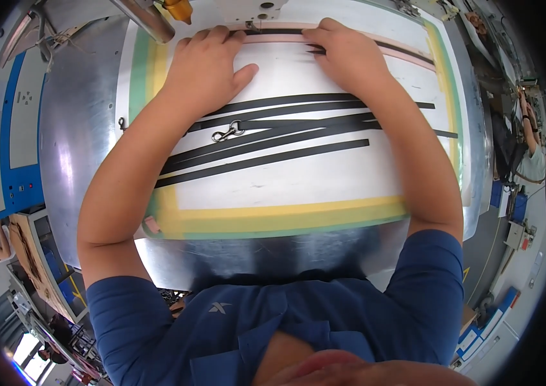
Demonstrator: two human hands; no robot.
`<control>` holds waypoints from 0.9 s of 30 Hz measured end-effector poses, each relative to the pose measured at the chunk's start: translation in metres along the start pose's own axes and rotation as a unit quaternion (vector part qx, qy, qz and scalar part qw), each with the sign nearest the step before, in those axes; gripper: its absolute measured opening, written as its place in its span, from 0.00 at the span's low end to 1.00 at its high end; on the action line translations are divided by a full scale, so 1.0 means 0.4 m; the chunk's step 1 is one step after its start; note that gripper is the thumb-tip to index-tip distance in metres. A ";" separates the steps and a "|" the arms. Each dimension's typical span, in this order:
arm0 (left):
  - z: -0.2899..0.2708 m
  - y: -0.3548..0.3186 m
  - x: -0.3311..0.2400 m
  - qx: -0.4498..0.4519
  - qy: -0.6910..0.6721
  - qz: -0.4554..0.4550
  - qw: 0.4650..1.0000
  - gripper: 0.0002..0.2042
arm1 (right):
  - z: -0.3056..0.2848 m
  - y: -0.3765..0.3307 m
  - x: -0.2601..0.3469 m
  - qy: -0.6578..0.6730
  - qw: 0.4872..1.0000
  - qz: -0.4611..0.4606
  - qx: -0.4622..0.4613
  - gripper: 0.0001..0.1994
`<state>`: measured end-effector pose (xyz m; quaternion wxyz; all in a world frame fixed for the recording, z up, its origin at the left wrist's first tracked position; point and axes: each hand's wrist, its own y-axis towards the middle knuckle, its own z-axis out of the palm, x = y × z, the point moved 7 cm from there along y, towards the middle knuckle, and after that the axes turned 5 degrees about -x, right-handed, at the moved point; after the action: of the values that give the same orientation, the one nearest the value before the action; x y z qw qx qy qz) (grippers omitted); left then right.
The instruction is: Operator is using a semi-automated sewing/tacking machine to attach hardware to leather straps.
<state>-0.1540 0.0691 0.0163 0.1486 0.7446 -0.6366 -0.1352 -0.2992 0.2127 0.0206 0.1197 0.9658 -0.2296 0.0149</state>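
A black strap lies along a pink strip at the far side of the white work sheet, under a sewing machine head. My left hand rests flat at the strap's left part, thumb spread away. My right hand presses near the strap further right, its fingers closed round a small dark tool with two pointed tips; its kind is unclear. Nearer to me, several loose black straps lie across the sheet beneath my forearms. One carries a silver snap hook.
Yellow and green tape borders the sheet on a shiny metal table. A metal post and a yellow fitting stand at far left. Another metal hook is at the left edge. A blue control cabinet stands left; people work beyond.
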 end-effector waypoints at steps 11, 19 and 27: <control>0.018 0.041 -0.046 0.044 0.004 -0.038 0.998 0.26 | 0.001 -0.016 -0.061 0.020 1.000 -0.019 0.001 0.18; 0.032 0.070 -0.092 0.037 -0.031 -0.037 0.998 0.27 | -0.014 -0.037 -0.119 0.025 1.000 -0.013 0.002 0.18; 0.048 0.104 -0.152 0.036 -0.044 -0.036 0.998 0.27 | -0.018 -0.054 -0.162 0.027 0.999 -0.025 -0.005 0.18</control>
<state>-0.2086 0.1221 0.0157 0.0885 0.7651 -0.6199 -0.1503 -0.3474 0.2619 0.0174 0.1306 0.9699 -0.2022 0.0370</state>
